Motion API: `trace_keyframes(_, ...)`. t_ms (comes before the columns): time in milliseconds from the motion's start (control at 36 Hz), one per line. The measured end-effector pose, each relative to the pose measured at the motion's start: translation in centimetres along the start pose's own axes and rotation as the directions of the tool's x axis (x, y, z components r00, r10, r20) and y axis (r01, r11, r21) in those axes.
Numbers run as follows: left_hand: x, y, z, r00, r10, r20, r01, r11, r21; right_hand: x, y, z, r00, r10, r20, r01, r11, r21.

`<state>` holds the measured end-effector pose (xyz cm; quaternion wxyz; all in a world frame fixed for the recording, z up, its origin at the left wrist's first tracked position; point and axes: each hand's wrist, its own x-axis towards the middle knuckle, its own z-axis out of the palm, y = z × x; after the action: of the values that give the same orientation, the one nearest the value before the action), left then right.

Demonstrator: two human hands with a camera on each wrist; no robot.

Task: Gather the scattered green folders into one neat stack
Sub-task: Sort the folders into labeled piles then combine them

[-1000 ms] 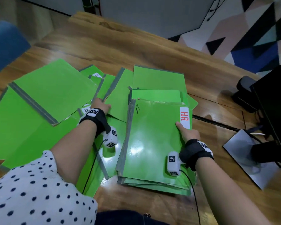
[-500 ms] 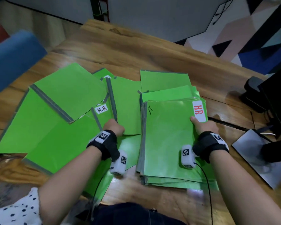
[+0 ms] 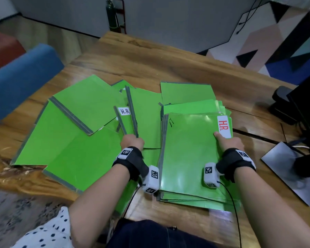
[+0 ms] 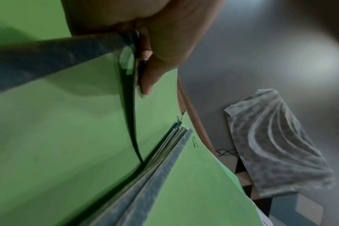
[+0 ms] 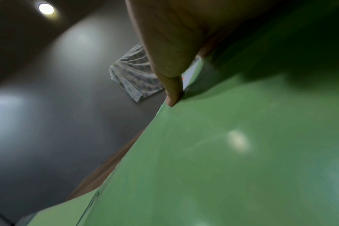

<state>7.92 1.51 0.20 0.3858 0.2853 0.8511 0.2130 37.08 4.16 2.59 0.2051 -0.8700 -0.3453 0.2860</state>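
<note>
Head view: the left hand pinches the near spine end of one green folder among those scattered left; the right hand clasps the stack on the surface. Left wrist: thumb pressing that folder. Right wrist: thumb on the stack's top.

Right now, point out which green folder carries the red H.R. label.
The top folder of the stack, under the right hand. Its white label has red letters; the other labelled folder, beyond the left hand, has black ones.
</note>
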Motion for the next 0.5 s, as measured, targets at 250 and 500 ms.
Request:
trace_keyframes(250, -2.0, 4.1, -4.6, 0.929, 0.357, -0.095, -0.328, 0.915, 0.235, 0.4, 2.2, 2.0, 0.982, 0.112, 0.153, -0.123, 0.990, 0.064)
trace_keyframes(500, -2.2, 8.8, -9.8, 0.824, 0.564, -0.050, -0.460, 0.719, 0.522, 1.0, 3.2, 5.0, 0.953, 0.140, 0.270, -0.161, 0.985, 0.056)
